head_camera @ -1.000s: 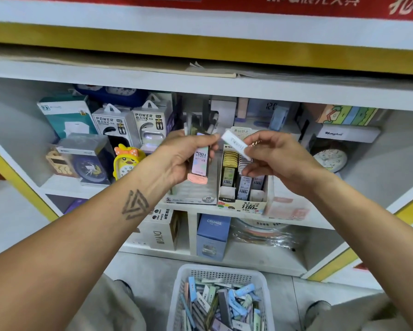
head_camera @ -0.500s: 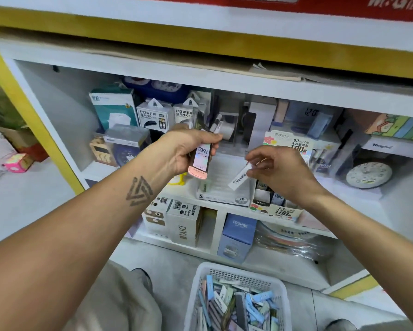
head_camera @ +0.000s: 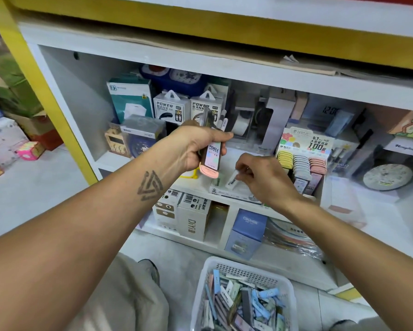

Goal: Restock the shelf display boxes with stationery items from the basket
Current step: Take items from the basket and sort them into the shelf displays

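My left hand (head_camera: 196,146) grips a small bunch of lead-refill cases (head_camera: 212,158), the front one pink-capped with a pastel label, held upright in front of the shelf. My right hand (head_camera: 263,177) pinches a slim white case (head_camera: 231,180) and lowers it into a white display box (head_camera: 234,195) on the shelf edge. To the right stands a colourful display box (head_camera: 303,151) with rows of yellow, grey and pink cases. A white basket (head_camera: 205,287) full of mixed stationery cases sits on the floor below.
Power bank boxes (head_camera: 169,108), a teal box (head_camera: 131,99) and small clocks fill the shelf's left and back. A round clock (head_camera: 387,176) lies at right. A blue box (head_camera: 248,230) and DIY cartons (head_camera: 191,220) stand on the lower shelf. A yellow post (head_camera: 45,91) frames the left.
My right hand has carried the white case down and leftward from in front of the colourful box to the white display box. The left hand keeps its bunch. The camera view shifted left.
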The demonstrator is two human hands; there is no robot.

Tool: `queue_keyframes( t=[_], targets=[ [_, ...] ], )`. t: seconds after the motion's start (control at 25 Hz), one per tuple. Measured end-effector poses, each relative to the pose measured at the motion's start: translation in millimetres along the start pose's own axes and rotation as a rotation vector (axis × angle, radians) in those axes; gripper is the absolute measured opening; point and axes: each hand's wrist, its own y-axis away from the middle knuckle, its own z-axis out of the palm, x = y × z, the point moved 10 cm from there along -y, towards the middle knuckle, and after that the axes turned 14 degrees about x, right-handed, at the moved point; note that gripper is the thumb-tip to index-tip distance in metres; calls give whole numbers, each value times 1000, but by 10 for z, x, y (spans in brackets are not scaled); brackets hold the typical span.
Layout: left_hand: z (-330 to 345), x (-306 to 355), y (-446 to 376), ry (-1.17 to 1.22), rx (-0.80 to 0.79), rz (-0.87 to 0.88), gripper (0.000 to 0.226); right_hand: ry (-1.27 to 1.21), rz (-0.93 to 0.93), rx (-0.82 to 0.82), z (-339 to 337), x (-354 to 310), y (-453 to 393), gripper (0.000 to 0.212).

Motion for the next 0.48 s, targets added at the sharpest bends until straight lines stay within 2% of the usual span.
queue_keyframes(
  t=[0.16, 0.28, 0.36, 0.4, 0.48],
  targets=[
    [-10, 17, 19, 21, 17, 1, 15, 10, -31, -79, 92, -21, 3, 5],
    [38, 17, 47, 36, 23, 1, 16, 18, 11, -154, 152, -16, 51, 18],
    [133, -3, 87, 50, 6, -4, 21, -20, 73, -129, 24, -15, 7, 23],
    [186, -11, 103, 57, -1, 1, 21, -142, 209, -100, -85, 36, -20, 22],
    [335, -11, 142, 100, -21, 14, 16, -625, 597, -96, -234, 134, 31, 10]
  ],
)
